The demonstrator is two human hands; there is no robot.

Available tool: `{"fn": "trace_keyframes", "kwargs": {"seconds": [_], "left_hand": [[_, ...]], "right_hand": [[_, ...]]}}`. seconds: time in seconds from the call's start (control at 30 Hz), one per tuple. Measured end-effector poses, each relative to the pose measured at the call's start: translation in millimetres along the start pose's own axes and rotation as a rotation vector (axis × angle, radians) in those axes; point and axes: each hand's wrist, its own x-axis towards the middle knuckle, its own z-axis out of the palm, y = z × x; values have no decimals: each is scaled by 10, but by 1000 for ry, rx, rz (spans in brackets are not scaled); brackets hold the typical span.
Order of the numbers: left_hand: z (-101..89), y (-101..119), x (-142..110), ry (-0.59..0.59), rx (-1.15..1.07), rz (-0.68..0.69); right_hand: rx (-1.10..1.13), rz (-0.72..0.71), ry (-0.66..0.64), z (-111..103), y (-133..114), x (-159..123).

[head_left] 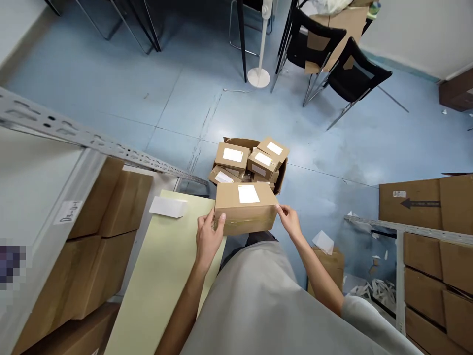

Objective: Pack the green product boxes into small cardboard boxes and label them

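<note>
A taped cardboard box point(232, 202) with a white label on top is held up in front of my body. My left hand point(209, 235) grips its left end, thumb on the near face and fingers round the side. At the right end, my right hand point(289, 220) pinches the corner with thumb and fingers. Just beyond it, an open carton point(283, 176) on the floor holds several smaller labelled boxes, such as a box point(223, 161) at its left. The held box covers the carton's near part.
At my left are a pale yellow board point(148, 276), a white paper slip point(168, 207) and a metal shelf point(88, 138) of cartons. Another shelf point(401, 276) with cartons stands right. Chairs point(349, 81) and a white stand base point(258, 78) are farther off; paper scraps point(382, 291) lie right.
</note>
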Motion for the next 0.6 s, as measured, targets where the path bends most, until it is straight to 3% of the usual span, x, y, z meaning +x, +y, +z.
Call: {"fn": "trace_keyframes", "kwargs": {"seconds": [0.13, 0.27, 0.37, 0.47, 0.6], "left_hand": [[178, 186, 500, 6, 63, -18], [330, 179, 1059, 59, 86, -74], [411, 69, 1561, 79, 61, -127], [488, -74, 2111, 80, 23, -184], [674, -248, 2645, -93, -208, -190]], "right_hand": [[37, -34, -34, 86, -111, 408], [49, -65, -186, 344, -231, 840], [56, -17, -270, 640, -266, 1189], [59, 83, -266, 1010, -244, 1542], [82, 105, -297, 1479, -161, 1944]]}}
